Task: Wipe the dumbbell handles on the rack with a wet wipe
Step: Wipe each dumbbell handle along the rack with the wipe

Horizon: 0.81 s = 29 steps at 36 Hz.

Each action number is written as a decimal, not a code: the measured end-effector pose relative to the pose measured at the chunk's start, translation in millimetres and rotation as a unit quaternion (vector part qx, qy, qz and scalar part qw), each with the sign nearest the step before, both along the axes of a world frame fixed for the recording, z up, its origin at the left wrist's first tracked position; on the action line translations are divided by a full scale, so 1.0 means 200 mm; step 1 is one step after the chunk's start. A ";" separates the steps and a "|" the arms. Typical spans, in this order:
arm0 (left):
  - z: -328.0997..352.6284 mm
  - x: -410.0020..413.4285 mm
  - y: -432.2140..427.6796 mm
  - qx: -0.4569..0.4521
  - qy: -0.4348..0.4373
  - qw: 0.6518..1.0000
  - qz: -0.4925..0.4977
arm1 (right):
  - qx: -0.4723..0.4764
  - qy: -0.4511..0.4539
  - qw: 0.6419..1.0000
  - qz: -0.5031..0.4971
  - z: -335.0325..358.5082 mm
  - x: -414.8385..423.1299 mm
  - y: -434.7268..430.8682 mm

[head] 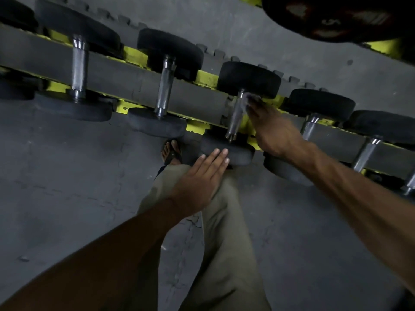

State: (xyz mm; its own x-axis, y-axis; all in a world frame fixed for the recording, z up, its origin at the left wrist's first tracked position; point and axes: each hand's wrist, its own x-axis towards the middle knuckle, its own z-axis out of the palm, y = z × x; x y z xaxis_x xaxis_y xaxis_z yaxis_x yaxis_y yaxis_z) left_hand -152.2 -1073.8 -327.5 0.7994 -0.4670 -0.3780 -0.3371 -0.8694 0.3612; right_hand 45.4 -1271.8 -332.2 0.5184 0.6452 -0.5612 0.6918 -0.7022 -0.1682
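Note:
Several black dumbbells with chrome handles lie across a yellow rack (132,56) that runs from upper left to lower right. My right hand (272,129) holds a pale wet wipe (246,101) against the upper part of the middle dumbbell's handle (234,121); the fingers and wipe are blurred. My left hand (199,182) is flat with straight fingers, its fingertips at the near head (238,153) of that same dumbbell. Chrome handles to the left (78,66) (165,86) and to the right (311,129) stand bare.
A dark weight plate (332,19) hangs over the top right. Grey interlocking floor mats (67,187) lie under and around the rack. My leg in olive trousers (224,243) and a sandalled foot (171,152) stand close to the rack's front rail.

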 end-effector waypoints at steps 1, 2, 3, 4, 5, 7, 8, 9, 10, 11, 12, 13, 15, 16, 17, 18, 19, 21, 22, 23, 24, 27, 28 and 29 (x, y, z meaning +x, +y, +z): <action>0.00 0.00 0.01 0.002 0.003 1.000 -0.005 | -0.003 0.010 1.000 -0.001 -0.01 -0.01 -0.02; 0.01 0.00 0.01 0.007 0.005 1.000 -0.012 | 0.011 0.021 1.000 0.014 -0.02 -0.03 -0.05; 0.01 0.00 0.02 0.013 0.009 1.000 -0.019 | 0.029 0.033 0.998 0.039 -0.03 -0.07 -0.08; 0.01 0.01 0.02 0.015 0.010 1.000 -0.024 | 0.043 0.041 0.996 0.067 -0.04 -0.11 -0.12; 0.01 0.01 0.02 0.015 0.011 1.000 -0.024 | 0.045 0.051 0.993 0.092 -0.04 -0.14 -0.15; 0.01 0.00 0.01 0.016 0.014 1.000 -0.022 | 0.043 0.051 0.990 0.121 -0.03 -0.17 -0.18; 0.01 0.00 0.01 0.019 0.021 0.999 -0.023 | 0.044 0.046 0.989 0.131 -0.02 -0.18 -0.18; 0.01 0.00 0.01 0.023 0.029 0.999 -0.026 | 0.045 0.035 0.988 0.146 -0.02 -0.18 -0.16; 0.02 0.00 0.01 0.027 0.033 0.999 -0.030 | 0.043 0.020 0.985 0.165 -0.03 -0.18 -0.14; 0.02 0.01 0.01 0.030 0.034 0.998 -0.033 | 0.039 0.007 0.983 0.182 -0.03 -0.17 -0.12; 0.02 0.00 0.01 0.031 0.036 0.998 -0.033 | 0.042 -0.006 0.981 0.188 -0.05 -0.16 -0.10; 0.02 0.01 0.01 0.031 0.036 0.998 -0.033 | 0.050 -0.020 0.982 0.181 -0.06 -0.12 -0.08; 0.02 0.01 0.01 0.032 0.043 0.998 -0.037 | 0.062 -0.056 0.990 0.116 -0.04 -0.04 -0.03; 0.02 0.01 0.01 0.031 0.045 0.998 -0.038 | 0.060 -0.073 0.992 0.079 -0.02 0.01 0.00; 0.02 0.01 0.01 0.030 0.044 0.998 -0.038 | 0.061 -0.086 0.993 0.055 -0.01 0.03 0.02; 0.02 0.02 0.01 0.027 0.041 0.998 -0.036 | 0.071 -0.089 0.992 0.046 0.00 0.03 0.04; 0.02 0.02 0.02 0.025 0.038 0.998 -0.035 | 0.095 -0.085 0.990 0.055 -0.01 0.01 0.05; 0.02 0.01 0.02 0.025 0.033 0.998 -0.037 | 0.143 -0.048 0.984 0.100 -0.04 -0.06 0.05; 0.02 0.01 0.02 0.024 0.030 0.999 -0.035 | 0.143 -0.028 0.981 0.131 -0.05 -0.09 0.05; 0.02 0.01 0.02 0.022 0.031 0.999 -0.033 | 0.131 -0.019 0.978 0.163 -0.07 -0.10 0.05; 0.02 0.01 0.02 0.020 0.032 0.999 -0.030 | 0.109 -0.009 0.978 0.178 -0.08 -0.10 0.06; 0.02 0.01 0.02 0.024 0.045 0.998 -0.031 | 0.089 -0.002 0.978 0.187 -0.08 -0.06 0.13; 0.02 0.01 0.02 0.027 0.050 0.998 -0.033 | 0.093 -0.003 0.978 0.186 -0.09 -0.05 0.16; 0.02 0.02 0.02 0.029 0.051 0.998 -0.037 | 0.101 -0.014 0.979 0.174 -0.10 -0.03 0.19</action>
State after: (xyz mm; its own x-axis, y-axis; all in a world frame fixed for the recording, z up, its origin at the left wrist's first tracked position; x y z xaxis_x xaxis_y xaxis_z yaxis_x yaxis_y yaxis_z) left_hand -148.6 -1070.4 -322.7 0.7202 -0.4980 -0.4830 -0.3647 -0.8640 0.3470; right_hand 39.9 -1234.0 -351.4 0.2605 0.8817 -0.3933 0.8898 -0.3774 -0.2567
